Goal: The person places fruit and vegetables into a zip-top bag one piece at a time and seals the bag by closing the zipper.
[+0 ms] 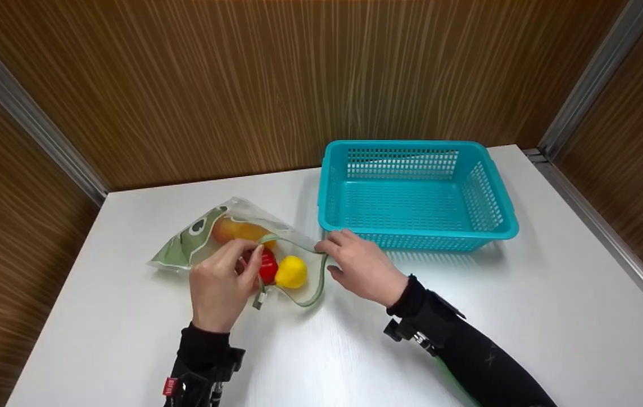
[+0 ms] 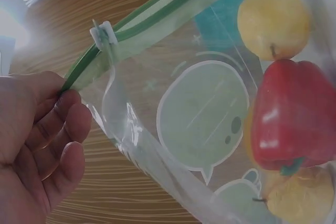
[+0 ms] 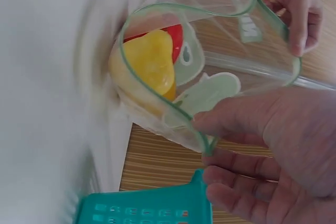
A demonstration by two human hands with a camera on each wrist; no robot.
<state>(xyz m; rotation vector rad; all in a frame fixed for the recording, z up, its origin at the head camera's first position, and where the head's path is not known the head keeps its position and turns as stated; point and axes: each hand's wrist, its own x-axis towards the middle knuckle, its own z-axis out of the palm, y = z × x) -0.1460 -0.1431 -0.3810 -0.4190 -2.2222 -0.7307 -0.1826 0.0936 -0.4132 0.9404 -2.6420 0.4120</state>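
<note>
A clear zip bag point(image 1: 182, 249) with green printed figures lies on the table, its green-edged mouth spread wide. Inside are a red bell pepper point(image 1: 268, 267), a yellow fruit point(image 1: 292, 272) and yellow-orange fruit point(image 1: 242, 230). My left hand point(image 1: 220, 285) pinches the green zip edge point(image 2: 86, 64) at one end of the mouth, close to the white slider point(image 2: 103, 35). At the opposite end, my right hand point(image 1: 363, 265) pinches the rim between thumb and fingers; the right wrist view shows its thumb point(image 3: 226, 119) against the green edge.
A turquoise plastic basket point(image 1: 417, 233) stands behind and to the right of the bag, its front near my right hand. The white table point(image 1: 411, 316) meets a wood-grain panel point(image 1: 231, 102) at the back, with more panels on both sides.
</note>
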